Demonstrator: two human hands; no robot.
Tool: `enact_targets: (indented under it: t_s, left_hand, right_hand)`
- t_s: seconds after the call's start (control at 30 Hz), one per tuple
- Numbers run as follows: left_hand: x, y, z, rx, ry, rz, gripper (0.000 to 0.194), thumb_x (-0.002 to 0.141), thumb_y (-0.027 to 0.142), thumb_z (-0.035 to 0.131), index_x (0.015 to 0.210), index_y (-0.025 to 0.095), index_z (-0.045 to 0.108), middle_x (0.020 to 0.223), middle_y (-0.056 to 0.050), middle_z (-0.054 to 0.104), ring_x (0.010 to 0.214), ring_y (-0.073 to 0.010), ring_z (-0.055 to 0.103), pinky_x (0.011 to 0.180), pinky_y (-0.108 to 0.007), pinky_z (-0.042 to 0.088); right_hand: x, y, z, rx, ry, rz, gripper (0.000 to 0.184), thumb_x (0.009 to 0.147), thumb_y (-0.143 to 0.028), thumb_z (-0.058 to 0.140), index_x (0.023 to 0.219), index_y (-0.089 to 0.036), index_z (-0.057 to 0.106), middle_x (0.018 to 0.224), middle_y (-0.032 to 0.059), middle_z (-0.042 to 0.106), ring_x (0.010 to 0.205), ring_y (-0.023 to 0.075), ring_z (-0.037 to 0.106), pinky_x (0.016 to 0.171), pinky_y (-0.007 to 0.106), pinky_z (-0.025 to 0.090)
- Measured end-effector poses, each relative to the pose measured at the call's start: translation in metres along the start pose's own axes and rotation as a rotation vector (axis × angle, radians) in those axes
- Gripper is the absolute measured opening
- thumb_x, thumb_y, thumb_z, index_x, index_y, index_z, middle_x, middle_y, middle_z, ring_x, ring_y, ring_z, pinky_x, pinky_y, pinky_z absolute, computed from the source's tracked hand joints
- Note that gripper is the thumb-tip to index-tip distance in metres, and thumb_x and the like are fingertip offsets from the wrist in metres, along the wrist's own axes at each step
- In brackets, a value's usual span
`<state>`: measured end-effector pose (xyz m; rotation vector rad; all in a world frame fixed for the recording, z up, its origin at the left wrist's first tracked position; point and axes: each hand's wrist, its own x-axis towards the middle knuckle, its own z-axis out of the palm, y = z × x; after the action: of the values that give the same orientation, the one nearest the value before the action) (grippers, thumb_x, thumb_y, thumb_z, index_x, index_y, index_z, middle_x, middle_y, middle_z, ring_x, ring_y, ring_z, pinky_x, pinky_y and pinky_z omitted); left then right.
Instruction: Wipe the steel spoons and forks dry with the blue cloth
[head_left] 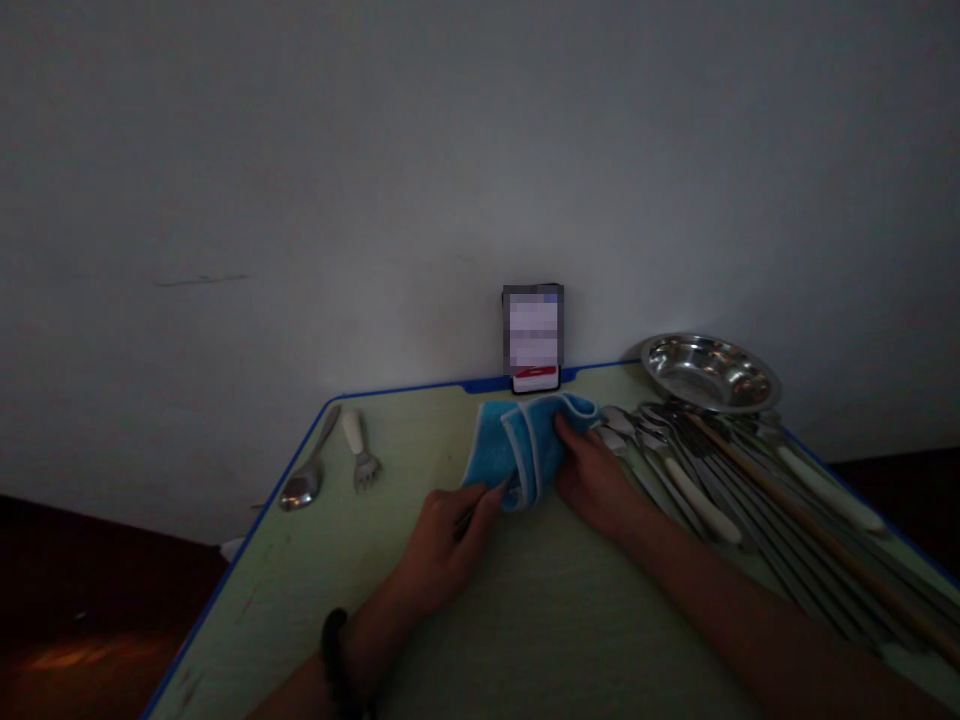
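Observation:
My left hand (450,535) is closed around the handle of a piece of cutlery (463,522). Its far end goes into the folds of a blue cloth (491,440) with pale edging, so whether it is a spoon or a fork stays hidden. My right hand (592,475) pinches the cloth from the right side, thumb on top, above the table (420,440). To the left lie a metal spoon (301,488) and a small fork (356,440) with a white handle, apart from both hands.
Many spoons, forks and chopsticks (750,510) lie in a pile along the right side, near my right forearm. Behind them stands a shiny metal bowl (709,372). A phone (534,340) leans on the wall (375,200) at the table's blue back edge.

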<state>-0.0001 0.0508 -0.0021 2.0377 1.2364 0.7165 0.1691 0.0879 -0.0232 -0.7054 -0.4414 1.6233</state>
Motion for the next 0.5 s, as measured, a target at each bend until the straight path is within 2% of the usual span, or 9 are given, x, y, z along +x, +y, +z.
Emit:
enact_targets:
  t_s: [0.13, 0.27, 0.4, 0.5]
  left_hand:
    - [-0.0005, 0.0022, 0.0001, -0.004, -0.04, 0.019, 0.037, 0.09, 0.034, 0.033, 0.057, 0.018, 0.039, 0.05, 0.005, 0.032, 0.045, -0.0083, 0.035, 0.047, -0.022, 0.026]
    - [-0.0015, 0.0014, -0.0002, -0.02, -0.029, 0.015, 0.037, 0.09, 0.034, 0.033, 0.057, 0.017, 0.039, 0.049, 0.005, 0.033, 0.046, -0.0084, 0.036, 0.047, -0.022, 0.027]
    - [-0.0004, -0.001, 0.0012, -0.068, 0.09, -0.078, 0.039, 0.088, 0.037, 0.039, 0.054, 0.016, 0.042, 0.049, 0.004, 0.037, 0.046, -0.0084, 0.037, 0.047, -0.021, 0.028]
    - [0.0037, -0.0013, 0.0022, -0.178, 0.252, -0.21, 0.039, 0.085, 0.039, 0.043, 0.054, 0.016, 0.046, 0.049, 0.004, 0.039, 0.046, -0.0084, 0.038, 0.044, -0.02, 0.029]
  right_hand:
    - [0.0006, 0.0014, 0.0003, 0.017, 0.013, 0.007, 0.021, 0.075, -0.039, 0.062, 0.086, -0.022, 0.063, 0.086, 0.0019, 0.07, 0.096, 0.02, 0.061, 0.082, 0.036, 0.049]
    - [-0.0005, 0.0007, -0.0017, -0.009, -0.003, 0.038, 0.015, 0.073, -0.031, 0.065, 0.084, -0.021, 0.063, 0.083, 0.0008, 0.07, 0.092, 0.0187, 0.062, 0.083, 0.035, 0.048]
    - [-0.0015, -0.0022, -0.0032, -0.025, -0.025, 0.025, 0.015, 0.069, -0.021, 0.068, 0.082, -0.02, 0.063, 0.082, -0.0005, 0.07, 0.085, 0.0163, 0.063, 0.083, 0.033, 0.046]
    - [-0.0022, -0.0045, -0.0038, -0.026, -0.046, 0.05, 0.027, 0.063, -0.013, 0.07, 0.088, -0.022, 0.063, 0.083, -0.0025, 0.069, 0.082, 0.0154, 0.063, 0.083, 0.033, 0.046]
